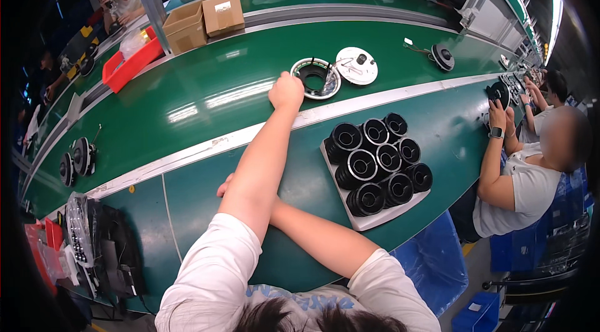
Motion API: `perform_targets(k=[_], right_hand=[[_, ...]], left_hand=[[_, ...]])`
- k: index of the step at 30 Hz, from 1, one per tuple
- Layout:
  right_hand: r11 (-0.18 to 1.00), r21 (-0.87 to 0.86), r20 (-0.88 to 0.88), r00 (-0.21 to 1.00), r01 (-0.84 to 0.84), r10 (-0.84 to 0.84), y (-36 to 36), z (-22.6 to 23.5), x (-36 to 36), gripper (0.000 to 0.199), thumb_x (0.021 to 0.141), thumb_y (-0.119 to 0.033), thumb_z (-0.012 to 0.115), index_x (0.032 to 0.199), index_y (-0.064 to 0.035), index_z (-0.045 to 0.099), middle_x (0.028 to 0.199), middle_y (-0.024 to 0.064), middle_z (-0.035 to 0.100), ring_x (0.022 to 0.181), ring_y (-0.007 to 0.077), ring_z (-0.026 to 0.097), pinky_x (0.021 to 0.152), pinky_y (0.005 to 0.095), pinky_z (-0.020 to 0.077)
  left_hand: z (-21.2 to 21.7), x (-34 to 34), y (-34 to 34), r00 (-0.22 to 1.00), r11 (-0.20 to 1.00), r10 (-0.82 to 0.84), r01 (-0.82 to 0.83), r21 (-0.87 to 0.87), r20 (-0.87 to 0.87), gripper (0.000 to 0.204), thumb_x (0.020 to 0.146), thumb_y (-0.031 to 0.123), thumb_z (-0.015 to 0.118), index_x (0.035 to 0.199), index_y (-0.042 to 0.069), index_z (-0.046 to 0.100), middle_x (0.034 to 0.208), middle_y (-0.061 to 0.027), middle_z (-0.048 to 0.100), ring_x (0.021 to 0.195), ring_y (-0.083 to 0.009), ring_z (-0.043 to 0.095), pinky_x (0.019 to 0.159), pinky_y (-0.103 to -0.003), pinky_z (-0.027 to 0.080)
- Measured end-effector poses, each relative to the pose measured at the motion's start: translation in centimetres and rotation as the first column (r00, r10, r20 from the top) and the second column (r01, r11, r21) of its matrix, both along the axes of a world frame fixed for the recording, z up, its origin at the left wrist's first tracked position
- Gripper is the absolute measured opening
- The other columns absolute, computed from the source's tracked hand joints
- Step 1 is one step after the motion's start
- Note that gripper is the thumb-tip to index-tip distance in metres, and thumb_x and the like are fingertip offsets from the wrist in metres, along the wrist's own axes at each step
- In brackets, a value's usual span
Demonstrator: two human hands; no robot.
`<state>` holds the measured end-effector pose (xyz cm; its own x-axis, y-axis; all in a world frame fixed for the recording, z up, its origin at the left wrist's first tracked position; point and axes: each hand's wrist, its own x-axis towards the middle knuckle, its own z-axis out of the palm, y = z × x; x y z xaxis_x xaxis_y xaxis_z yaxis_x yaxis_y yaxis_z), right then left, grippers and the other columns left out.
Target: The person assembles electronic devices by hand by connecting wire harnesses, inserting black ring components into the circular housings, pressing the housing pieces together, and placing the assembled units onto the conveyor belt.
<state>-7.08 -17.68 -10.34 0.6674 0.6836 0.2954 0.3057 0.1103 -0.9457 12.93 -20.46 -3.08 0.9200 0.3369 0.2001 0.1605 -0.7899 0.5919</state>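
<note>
My left hand [287, 91] reaches out over the green conveyor belt, its fingers closed on the near left rim of a round ring-shaped housing [333, 88], white outside and black inside. Loose wires lie across that housing. Touching or almost touching its right side is a white disc [364, 73] with a black part at its middle. My right hand [225, 185] crosses beneath my left forearm at the worktable. Only some fingertips show past the forearm; the rest is hidden, so its grip cannot be made out.
Black cylindrical parts [388, 158] stand in rows on a white tray [350, 212] to the right. More round units [442, 57] lie along the belt. A red bin [132, 60] and cardboard boxes [223, 12] stand beyond. A co-worker [522, 176] sits at right; black bagged items [115, 251] lie left.
</note>
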Motion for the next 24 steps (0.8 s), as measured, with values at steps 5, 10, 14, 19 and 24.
perform_targets(k=[5,10,14,19,24], right_hand=[[0.919,-0.160,0.388,0.879,0.361,-0.278,-1.3,5.2,-2.1,0.032,0.074,-0.028,0.058,0.096,-0.0037,0.057,0.097,0.0150,0.058,0.090,0.0307,0.055,0.082,0.0398,0.0408],[0.858,-0.427,0.334,0.932,0.284,-0.143,-1.2,7.8,-1.8,0.023,0.074,-0.023,0.054,0.091,-0.0086,0.061,0.088,0.0126,0.060,0.085,0.0317,0.055,0.075,0.0390,0.0443],[0.939,-0.244,0.421,0.899,0.240,-0.120,-1.3,7.0,-1.1,0.016,0.077,-0.017,0.050,0.084,-0.0090,0.062,0.083,0.0097,0.060,0.081,0.0277,0.057,0.070,0.0364,0.0458],[0.975,-0.125,0.396,0.910,0.186,-0.123,-1.4,7.9,-3.3,0.013,0.075,-0.007,0.052,0.083,-0.0061,0.063,0.076,0.0086,0.059,0.065,0.0215,0.056,0.060,0.0294,0.0451],[1.000,-0.013,0.475,0.880,-0.001,0.007,-1.9,11.9,-7.0,0.011,0.074,-0.008,0.053,0.076,-0.0045,0.062,0.068,0.0086,0.058,0.057,0.0172,0.054,0.054,0.0269,0.0431]], left_hand=[[1.4,0.5,1.5,0.929,0.904,0.170,-0.015,-0.428,0.328,0.026,0.085,0.025,0.047,0.097,0.001,0.044,0.081,-0.0210,0.060,0.077,-0.0387,0.058,0.067,-0.045,0.044],[8.6,-1.3,4.8,0.697,0.855,0.234,0.184,-0.485,0.678,0.022,0.084,0.027,0.051,0.092,0.006,0.050,0.076,-0.0164,0.060,0.072,-0.0342,0.059,0.063,-0.041,0.044],[16.0,-3.6,10.8,0.517,0.873,0.012,0.413,-0.261,0.856,0.024,0.081,0.027,0.056,0.087,0.004,0.055,0.071,-0.0113,0.062,0.065,-0.0218,0.061,0.060,-0.032,0.046],[23.2,-11.0,20.0,0.565,0.885,-0.228,0.460,-0.073,0.793,0.033,0.078,0.029,0.061,0.099,0.004,0.055,0.069,-0.0084,0.063,0.063,-0.0156,0.059,0.058,-0.028,0.045],[25.1,-20.2,24.5,0.769,0.955,-0.258,0.296,0.031,0.585,0.028,0.079,0.023,0.061,0.097,0.003,0.057,0.075,-0.0065,0.062,0.066,-0.0092,0.057,0.058,-0.022,0.044]])
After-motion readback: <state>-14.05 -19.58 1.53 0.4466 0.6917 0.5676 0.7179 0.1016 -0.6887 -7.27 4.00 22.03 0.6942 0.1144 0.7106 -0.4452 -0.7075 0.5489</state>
